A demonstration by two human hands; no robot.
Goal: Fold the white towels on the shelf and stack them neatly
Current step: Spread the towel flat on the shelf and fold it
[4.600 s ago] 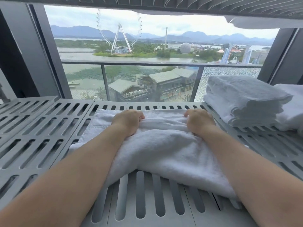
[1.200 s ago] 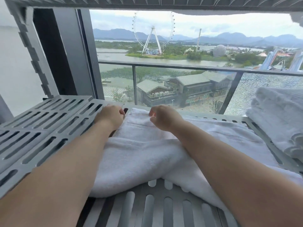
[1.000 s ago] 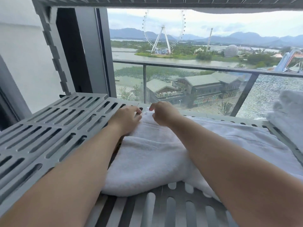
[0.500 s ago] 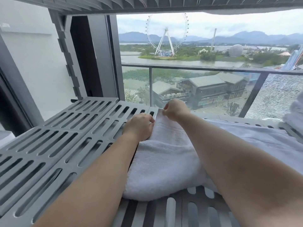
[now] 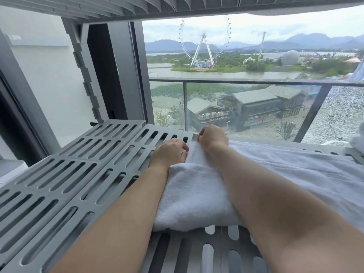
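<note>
Slatted grey shelf point(image 5: 59, 174) carries white towel point(image 5: 197, 194), thick fold at towel's near-left end | left hand point(image 5: 169, 152) fingers curled, gripping towel's left edge | right hand point(image 5: 213, 137) pinches towel's far corner beside small tag point(image 5: 195, 136), writing unreadable | balcony railing point(image 5: 256, 82) beyond towel

White towel point(image 5: 193, 198), centre and right; grey shelf point(image 5: 84, 160) patterned with rows of dark slots, lower left; dark-grey window frame point(image 5: 137, 75) above.
</note>
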